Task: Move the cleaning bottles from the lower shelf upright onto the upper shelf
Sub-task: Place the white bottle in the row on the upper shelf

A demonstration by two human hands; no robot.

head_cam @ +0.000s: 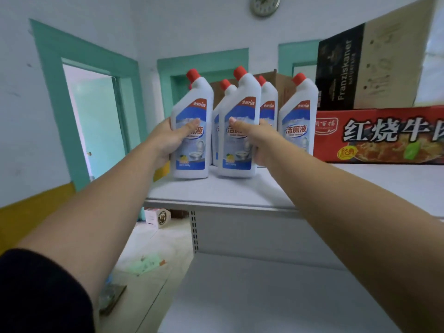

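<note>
Several white cleaning bottles with red caps and blue labels stand upright on the upper shelf (pixel 240 193). My left hand (pixel 168 138) grips the leftmost bottle (pixel 192 131), whose base rests on the shelf near its left end. My right hand (pixel 259 140) grips the front middle bottle (pixel 240 131), also upright with its base on the shelf. Two more bottles (pixel 268 102) stand behind these, partly hidden. Another bottle (pixel 298 116) stands to the right, beside a red carton. The lower shelf (pixel 264 296) shows bare white surface below my arms.
A red printed carton (pixel 384 135) lies on the upper shelf at the right, with a black and brown cardboard box (pixel 360 68) on top. An open brown box (pixel 283 85) sits behind the bottles. Small boxes and litter lie on the floor at the left.
</note>
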